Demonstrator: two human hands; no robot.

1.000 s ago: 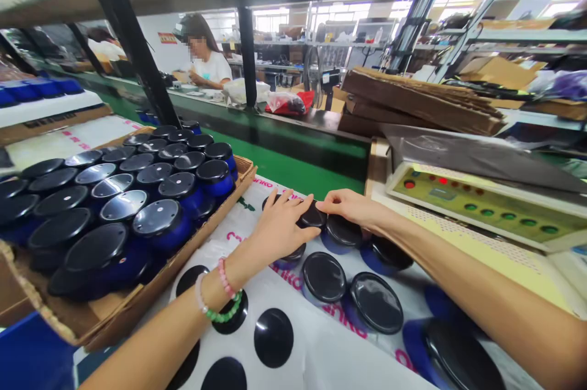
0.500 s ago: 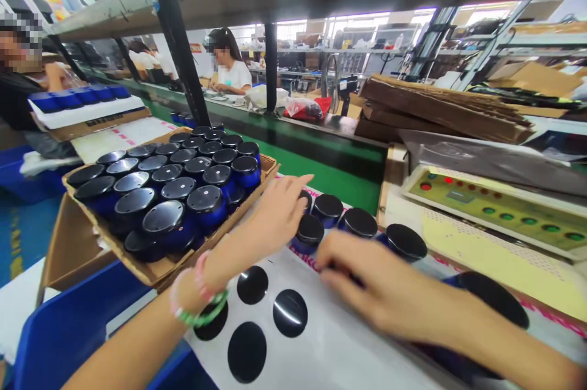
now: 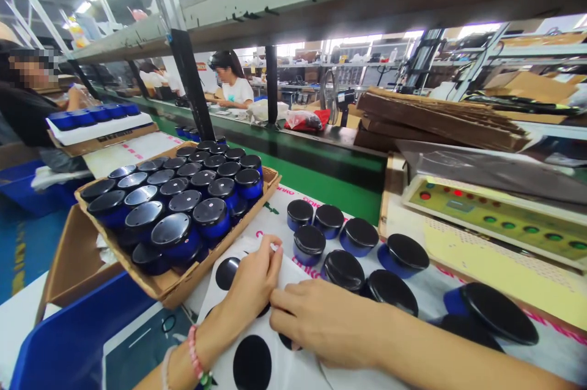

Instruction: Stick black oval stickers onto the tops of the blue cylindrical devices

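The head-worn camera looks forward and down, close over the white sheet [image 3: 287,371], facing the green strip [image 3: 293,173].

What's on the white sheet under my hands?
Round black discs lie on the white sheet. Your left hand and right hand cover part of it, so any discs fully hidden there can't be counted.

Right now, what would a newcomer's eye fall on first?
Probably the cardboard tray on the left, crowded with black-topped blue containers. Next, the left hand and right hand, close together over a white sheet of black discs at bottom centre. At right, a control panel shows a lit red light.
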